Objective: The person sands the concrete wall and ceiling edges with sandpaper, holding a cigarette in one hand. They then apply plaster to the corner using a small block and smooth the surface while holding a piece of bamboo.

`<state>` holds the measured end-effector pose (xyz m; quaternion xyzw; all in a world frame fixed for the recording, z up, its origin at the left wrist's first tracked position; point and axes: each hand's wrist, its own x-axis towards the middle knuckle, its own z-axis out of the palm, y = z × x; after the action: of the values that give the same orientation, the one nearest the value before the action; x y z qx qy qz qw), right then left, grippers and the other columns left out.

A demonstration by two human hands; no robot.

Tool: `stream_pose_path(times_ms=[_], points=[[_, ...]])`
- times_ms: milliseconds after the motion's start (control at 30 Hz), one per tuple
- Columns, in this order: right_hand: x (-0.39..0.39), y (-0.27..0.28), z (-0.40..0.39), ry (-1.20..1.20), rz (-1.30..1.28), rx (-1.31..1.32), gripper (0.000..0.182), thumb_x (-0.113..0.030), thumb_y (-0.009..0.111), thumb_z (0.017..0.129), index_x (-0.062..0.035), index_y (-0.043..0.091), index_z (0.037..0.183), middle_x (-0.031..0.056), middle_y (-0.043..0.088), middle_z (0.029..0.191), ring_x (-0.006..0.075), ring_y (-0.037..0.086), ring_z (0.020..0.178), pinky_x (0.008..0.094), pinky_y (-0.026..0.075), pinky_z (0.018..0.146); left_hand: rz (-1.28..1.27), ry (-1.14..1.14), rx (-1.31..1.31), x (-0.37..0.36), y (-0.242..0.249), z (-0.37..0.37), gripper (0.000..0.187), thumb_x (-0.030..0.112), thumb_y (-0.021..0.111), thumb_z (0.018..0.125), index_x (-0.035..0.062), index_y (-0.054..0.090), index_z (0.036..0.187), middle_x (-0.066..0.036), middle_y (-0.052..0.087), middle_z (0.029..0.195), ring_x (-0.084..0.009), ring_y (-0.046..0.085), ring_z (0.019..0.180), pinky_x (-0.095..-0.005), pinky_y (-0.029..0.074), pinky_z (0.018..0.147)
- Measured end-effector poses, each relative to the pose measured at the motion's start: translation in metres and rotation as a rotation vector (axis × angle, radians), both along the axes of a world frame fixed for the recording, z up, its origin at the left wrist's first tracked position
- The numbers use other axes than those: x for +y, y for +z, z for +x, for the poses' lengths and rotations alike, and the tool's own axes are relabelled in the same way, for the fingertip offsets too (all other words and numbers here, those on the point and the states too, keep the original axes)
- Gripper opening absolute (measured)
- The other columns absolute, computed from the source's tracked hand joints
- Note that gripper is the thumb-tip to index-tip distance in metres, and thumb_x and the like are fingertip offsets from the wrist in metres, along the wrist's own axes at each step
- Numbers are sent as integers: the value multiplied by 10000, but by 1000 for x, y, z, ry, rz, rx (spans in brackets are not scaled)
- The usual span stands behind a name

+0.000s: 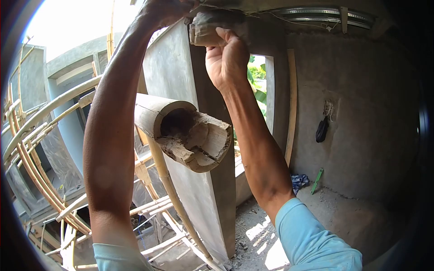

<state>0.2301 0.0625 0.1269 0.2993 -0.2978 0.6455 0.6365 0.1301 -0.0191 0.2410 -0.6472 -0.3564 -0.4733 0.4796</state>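
Note:
My right hand [228, 58] reaches up with its thumb pressed against a grey-brown, wrinkled roll-shaped piece [205, 29], fingers curled round its underside. At the top edge, my left hand [169, 11] is closed and partly cut off by the frame; I cannot tell what it holds. It is just left of the roll-shaped piece, near a thin wire [217, 7] running along the ceiling. Below and between my forearms, the broken, hollow end of a thick bamboo pole [181, 108] juts toward me, its lower wall split and jagged.
Bamboo scaffolding [68, 210] fills the left side. A plastered column [210, 135] stands behind the pole, beside a window opening [260, 86]. A black pouch [322, 129] hangs on the right wall, above a green-handled tool [317, 180] and a blue cloth [299, 181]. Metal channels [316, 16] run overhead.

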Motion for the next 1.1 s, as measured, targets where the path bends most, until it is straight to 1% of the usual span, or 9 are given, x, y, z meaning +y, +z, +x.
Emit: stream_pose_path(times_ms=[100,233,267,333,433,833,900,1033,1100], points=[[11,-19,23,-168,-139,18,250,-21,610,853,-74,576,1095,22,597,1052,112,557,951,288,414,890,3,-53,7,3,0,-4,514,156,814,724,17,610,1175,-104,637,962,-212,660,727,-347,547,670],[38,-36,58,-1126,-52,-775,201,-63,543,805,34,556,980,152,620,887,249,603,899,398,479,814,32,1,51,10,5,-14,508,152,813,729,22,606,1175,-101,629,974,-209,656,720,-341,545,658],[42,-37,58,-1129,-52,-775,201,-63,543,805,34,556,980,152,620,887,249,603,899,398,479,814,61,-49,89,13,5,-17,506,151,813,730,25,603,1173,-100,625,975,-208,653,715,-341,545,653],[54,-42,55,-1899,177,-619,205,-54,532,768,41,554,948,207,608,913,342,609,909,460,509,770,88,-102,129,19,6,-21,504,151,813,731,27,601,1172,-98,621,977,-207,651,709,-341,545,648],[50,-31,56,-2135,371,-568,225,-53,538,760,28,559,969,216,596,941,397,594,917,487,514,800,82,-37,83,15,4,-15,500,154,814,733,36,600,1169,-96,617,967,-204,644,699,-343,543,640],[48,25,26,-2210,327,-895,243,-171,587,798,15,694,915,228,629,1036,384,642,961,453,543,871,179,39,132,17,2,-17,495,189,794,771,55,596,1204,-94,623,1020,-235,626,821,-368,532,738],[44,27,19,-2230,319,-855,246,-184,567,807,23,680,876,248,642,995,404,647,926,475,538,859,-19,16,-37,9,-1,-6,485,189,787,778,53,597,1203,-95,628,1023,-242,625,820,-367,532,746],[32,35,8,-2187,302,-945,261,-197,574,807,22,695,884,257,646,1023,411,653,957,469,546,864,79,62,31,10,0,-7,480,179,785,780,43,595,1199,-107,632,1024,-245,640,815,-364,538,740],[28,37,1,-2171,309,-980,268,-200,576,806,20,700,896,260,643,1038,414,653,969,467,547,868,-101,6,-96,-1,-2,3,473,176,789,774,31,600,1182,-121,635,1015,-254,654,802,-360,545,730]])
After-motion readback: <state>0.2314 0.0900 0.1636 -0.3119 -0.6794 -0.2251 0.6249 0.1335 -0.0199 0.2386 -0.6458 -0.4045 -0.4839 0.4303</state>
